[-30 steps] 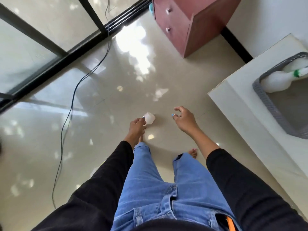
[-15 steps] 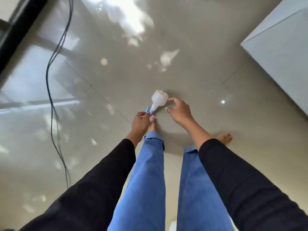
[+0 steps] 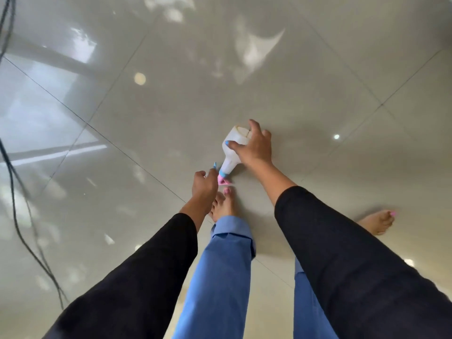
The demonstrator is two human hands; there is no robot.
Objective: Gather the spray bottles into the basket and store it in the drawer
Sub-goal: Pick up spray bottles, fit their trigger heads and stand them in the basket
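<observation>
A white spray bottle [image 3: 232,152] with a pink and blue nozzle lies on the glossy floor just ahead of my feet, its base pointing away from me. My right hand [image 3: 255,145] is wrapped over the bottle's body, thumb on its left side and fingers across the base. My left hand [image 3: 204,185] is closed at the nozzle end, pinching the spray head's trigger. The basket and the drawer are out of view.
A black cable [image 3: 22,216] runs down the left side of the tiled floor [image 3: 318,81]. My bare feet [image 3: 223,204] stand right behind the bottle, the other foot [image 3: 378,221] out to the right.
I have bent lower, so the table, basket and red cabinet left the view. My right hand has moved from beside the bottle onto its body. My left hand stays at the nozzle.
</observation>
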